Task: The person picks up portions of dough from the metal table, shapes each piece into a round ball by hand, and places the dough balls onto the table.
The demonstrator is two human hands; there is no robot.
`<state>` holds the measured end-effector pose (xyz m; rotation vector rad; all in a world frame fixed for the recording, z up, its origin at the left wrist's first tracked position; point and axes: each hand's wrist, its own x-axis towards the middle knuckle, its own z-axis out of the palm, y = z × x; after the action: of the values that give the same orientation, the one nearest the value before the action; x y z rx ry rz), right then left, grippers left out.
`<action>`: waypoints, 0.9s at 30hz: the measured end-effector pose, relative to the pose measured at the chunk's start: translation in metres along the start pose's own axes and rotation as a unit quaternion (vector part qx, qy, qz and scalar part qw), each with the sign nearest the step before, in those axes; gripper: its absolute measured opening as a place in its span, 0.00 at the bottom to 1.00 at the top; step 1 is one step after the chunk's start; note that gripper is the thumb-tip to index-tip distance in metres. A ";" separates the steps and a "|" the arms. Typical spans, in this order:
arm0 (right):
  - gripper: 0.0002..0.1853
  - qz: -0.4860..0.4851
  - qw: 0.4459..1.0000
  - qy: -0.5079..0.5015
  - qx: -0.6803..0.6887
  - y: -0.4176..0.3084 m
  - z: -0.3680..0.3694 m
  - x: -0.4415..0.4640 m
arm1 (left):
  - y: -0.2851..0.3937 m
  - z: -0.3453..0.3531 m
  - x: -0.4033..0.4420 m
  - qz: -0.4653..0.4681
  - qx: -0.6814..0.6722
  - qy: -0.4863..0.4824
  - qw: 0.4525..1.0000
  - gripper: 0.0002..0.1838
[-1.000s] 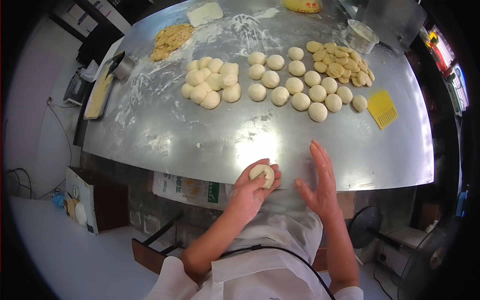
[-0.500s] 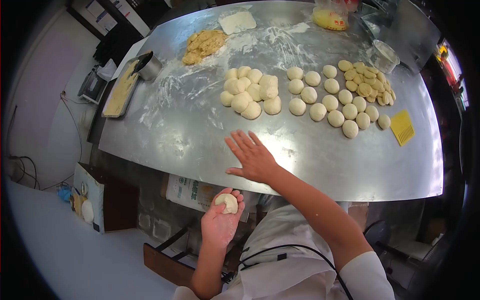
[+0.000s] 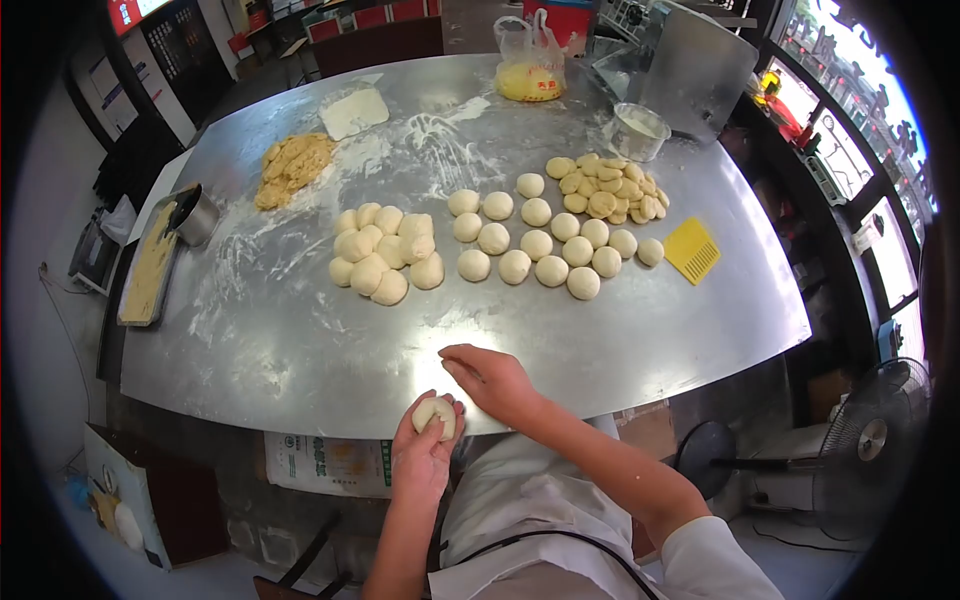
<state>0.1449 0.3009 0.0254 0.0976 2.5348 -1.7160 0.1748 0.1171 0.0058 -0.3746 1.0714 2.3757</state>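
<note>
Since the earlier frame, the right hand [image 3: 500,385] has been pulled in from over the table [image 3: 300,385] and its spread fingers have been drawn together. The left hand [image 3: 412,455] has been brought up to the table edge, and the camera view has been shifted too.

The dough piece [image 3: 433,407] is cupped in the left hand, fingers curled around it, thumb pressed into its middle. The right fingers are held close together and bent; whether anything is pinched there can't be told.

As for progress: over a dozen smooth dough balls [image 3: 515,266] have been laid out in loose rows, so those look pretty much shaped. The piece in hand is dented and doesn't look closed up yet. A clump of dough [image 3: 388,250] is bunched to the left, though whether it's been finished can't be judged. Plenty of flat discs [image 3: 602,204] are left piled at the right, and a yellowish-brown mass [image 3: 295,170] hasn't been divided into neat portions.

Writing-wise, not much luck: red characters are printed on the plastic bag [image 3: 530,80], green ones on the sack [image 3: 325,465] below the table, and pale ones on the red sign [image 3: 132,10]. All too small or blurred to be read, and no brand can be made out.
</note>
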 end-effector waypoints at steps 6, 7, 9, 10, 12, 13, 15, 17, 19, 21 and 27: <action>0.17 -0.319 0.931 0.092 -0.151 0.007 -0.029 -0.045 | -0.040 0.039 0.042 -0.180 -0.176 -0.131 0.959 0.21; 0.17 -0.317 0.929 0.098 -0.165 0.013 -0.038 -0.053 | -0.038 0.047 0.043 -0.228 -0.238 -0.170 0.929 0.22; 0.15 -0.265 0.938 0.151 -0.162 0.017 -0.055 -0.068 | -0.028 0.068 0.024 -0.262 -0.248 -0.258 0.896 0.23; 0.14 -0.255 0.938 0.183 -0.146 0.017 -0.065 -0.073 | -0.022 0.084 0.013 -0.295 -0.245 -0.263 0.886 0.25; 0.13 -0.175 0.946 0.253 -0.098 0.025 -0.087 -0.080 | -0.028 0.089 0.006 -0.340 -0.213 -0.267 0.876 0.32; 0.14 -0.102 0.949 0.290 -0.065 0.034 -0.098 -0.082 | -0.032 0.091 0.000 -0.310 -0.129 -0.213 0.917 0.31; 0.17 -0.074 0.915 0.329 -0.222 0.051 -0.118 -0.091 | -0.040 0.098 -0.012 -0.237 0.041 -0.097 0.966 0.31; 0.19 -0.055 0.875 0.321 -0.358 0.074 -0.128 -0.103 | -0.044 0.075 -0.012 -0.196 0.035 -0.093 0.976 0.30; 0.22 -0.046 0.837 0.268 -0.474 0.092 -0.129 -0.117 | -0.040 0.054 -0.016 -0.171 0.054 -0.091 0.979 0.28; 0.23 -0.062 0.878 0.315 -0.354 0.079 -0.150 -0.115 | -0.038 0.039 -0.025 -0.161 0.090 -0.087 0.979 0.27; 0.29 -0.010 0.859 0.425 -0.285 0.089 -0.195 -0.060 | -0.047 0.024 -0.034 -0.166 0.088 -0.028 0.982 0.23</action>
<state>0.2078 0.5145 0.0217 0.9786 3.5327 -0.9234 0.2278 0.1507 0.0072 -0.3875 1.0903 1.9712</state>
